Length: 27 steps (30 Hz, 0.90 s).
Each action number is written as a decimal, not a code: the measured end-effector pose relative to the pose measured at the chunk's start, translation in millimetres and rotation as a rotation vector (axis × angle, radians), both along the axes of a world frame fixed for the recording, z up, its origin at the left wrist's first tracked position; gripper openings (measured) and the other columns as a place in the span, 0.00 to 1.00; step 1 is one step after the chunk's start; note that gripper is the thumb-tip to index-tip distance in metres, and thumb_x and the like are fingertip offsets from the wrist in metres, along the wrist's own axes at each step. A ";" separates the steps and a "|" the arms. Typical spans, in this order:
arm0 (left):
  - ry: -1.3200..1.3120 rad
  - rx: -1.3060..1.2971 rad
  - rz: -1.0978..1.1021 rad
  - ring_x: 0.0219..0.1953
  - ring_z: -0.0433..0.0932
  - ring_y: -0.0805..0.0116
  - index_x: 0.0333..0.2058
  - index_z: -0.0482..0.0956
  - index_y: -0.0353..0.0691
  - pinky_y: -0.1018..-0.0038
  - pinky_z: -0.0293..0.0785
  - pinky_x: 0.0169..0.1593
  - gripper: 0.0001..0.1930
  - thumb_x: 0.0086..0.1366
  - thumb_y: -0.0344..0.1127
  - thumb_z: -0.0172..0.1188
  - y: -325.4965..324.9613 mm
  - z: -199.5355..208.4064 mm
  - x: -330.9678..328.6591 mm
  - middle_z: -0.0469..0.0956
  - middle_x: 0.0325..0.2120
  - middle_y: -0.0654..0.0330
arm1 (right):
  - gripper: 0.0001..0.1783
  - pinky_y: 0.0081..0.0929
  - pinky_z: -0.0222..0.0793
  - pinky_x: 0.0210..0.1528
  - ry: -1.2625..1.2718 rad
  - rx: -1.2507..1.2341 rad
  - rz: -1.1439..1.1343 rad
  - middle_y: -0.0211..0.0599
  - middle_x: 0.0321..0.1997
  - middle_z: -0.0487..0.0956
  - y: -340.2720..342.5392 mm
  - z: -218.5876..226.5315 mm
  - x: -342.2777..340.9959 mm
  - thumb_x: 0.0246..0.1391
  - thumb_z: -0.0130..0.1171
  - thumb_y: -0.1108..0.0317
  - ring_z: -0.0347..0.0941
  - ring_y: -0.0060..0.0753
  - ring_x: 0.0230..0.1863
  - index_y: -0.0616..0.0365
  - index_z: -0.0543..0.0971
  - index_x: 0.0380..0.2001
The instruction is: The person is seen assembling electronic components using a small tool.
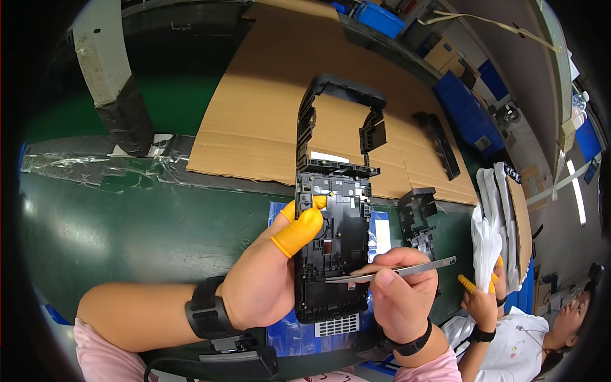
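Note:
My left hand (270,264), with yellow finger cots on thumb and finger, grips a black plastic housing (344,235) by its left edge. The housing is long, with an open frame at its far end and ribs, posts and small cutouts in its near half. In my right hand (404,293) is a pair of metal tweezers (420,268), pinched between thumb and fingers. The tips of the tweezers lie over the lower part of the housing, close to a small cutout. Whether they hold anything is too small to tell.
Beneath the housing is a blue sheet (286,340) on the green table (159,235). Another black housing (417,213) lies to the right. A black strip (440,143) rests on the cardboard (254,121). At right, a co-worker's gloved-tip hand (480,299) touches white bags (487,223).

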<state>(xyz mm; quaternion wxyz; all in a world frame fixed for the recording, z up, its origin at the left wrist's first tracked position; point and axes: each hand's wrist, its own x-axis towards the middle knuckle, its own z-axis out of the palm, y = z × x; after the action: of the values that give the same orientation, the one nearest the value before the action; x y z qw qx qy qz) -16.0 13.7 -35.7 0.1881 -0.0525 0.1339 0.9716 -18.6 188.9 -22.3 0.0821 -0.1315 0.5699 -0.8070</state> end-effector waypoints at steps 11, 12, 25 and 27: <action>0.064 -0.203 0.030 0.50 0.69 0.60 0.54 0.58 0.39 0.61 0.66 0.53 0.25 0.65 0.50 0.40 4.0 5.3 1.5 0.67 0.49 0.53 | 0.10 0.18 0.69 0.33 0.012 0.025 -0.023 0.45 0.30 0.78 -2.4 1.3 2.6 0.48 0.54 0.80 0.75 0.28 0.30 0.70 0.72 0.36; 0.066 -0.203 0.030 0.50 0.69 0.60 0.54 0.58 0.39 0.61 0.66 0.53 0.25 0.65 0.50 0.40 3.8 5.8 1.9 0.67 0.49 0.53 | 0.10 0.19 0.69 0.34 0.023 0.032 -0.027 0.45 0.30 0.78 -2.0 -0.1 2.5 0.48 0.54 0.80 0.75 0.28 0.31 0.70 0.72 0.36; 0.126 -0.215 0.037 0.49 0.68 0.57 0.56 0.53 0.42 0.59 0.68 0.50 0.27 0.56 0.27 0.46 0.5 6.5 3.2 0.63 0.49 0.52 | 0.11 0.27 0.71 0.37 -0.073 -0.145 0.090 0.52 0.32 0.77 1.7 -4.8 -4.8 0.48 0.53 0.80 0.75 0.35 0.32 0.71 0.70 0.38; 0.128 -0.201 0.029 0.49 0.68 0.56 0.56 0.53 0.43 0.58 0.69 0.50 0.27 0.57 0.27 0.46 1.2 9.2 4.0 0.63 0.49 0.51 | 0.12 0.23 0.70 0.34 -0.045 -0.115 0.065 0.51 0.31 0.77 2.9 -3.2 -2.9 0.48 0.53 0.80 0.75 0.34 0.31 0.70 0.70 0.38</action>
<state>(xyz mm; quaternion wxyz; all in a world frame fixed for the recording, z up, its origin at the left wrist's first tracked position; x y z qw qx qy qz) -12.0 14.9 -26.4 0.1588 -0.0111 0.2416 0.9572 -21.5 191.8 -25.5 0.1134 -0.1362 0.5159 -0.8381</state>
